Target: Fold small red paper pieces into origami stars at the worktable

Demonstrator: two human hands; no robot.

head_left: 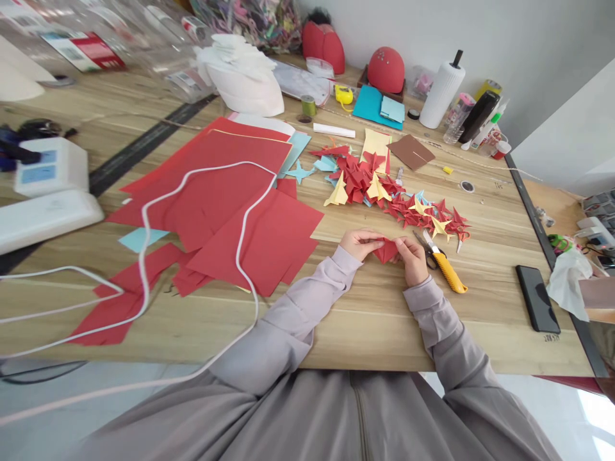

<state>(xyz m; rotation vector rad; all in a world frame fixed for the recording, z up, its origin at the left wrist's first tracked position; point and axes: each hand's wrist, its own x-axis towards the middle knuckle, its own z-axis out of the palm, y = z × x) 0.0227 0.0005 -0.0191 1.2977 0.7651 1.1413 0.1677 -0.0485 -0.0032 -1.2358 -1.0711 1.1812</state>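
A small piece of folded red paper is held above the wooden table between my two hands. My left hand pinches its left edge, and my right hand grips the right edge between thumb and fingers. Just beyond my hands lies a heap of folded paper stars, mostly red with some yellow and blue. Close to the right of my right hand is a yellow utility knife, blade showing. Black-handled scissors lie partly under the knife.
Red paper sheets spread over the left side, with a white cable looping across them. A black phone lies near the right edge. At the back stand a tissue pack, a yellow tape measure and a white bottle.
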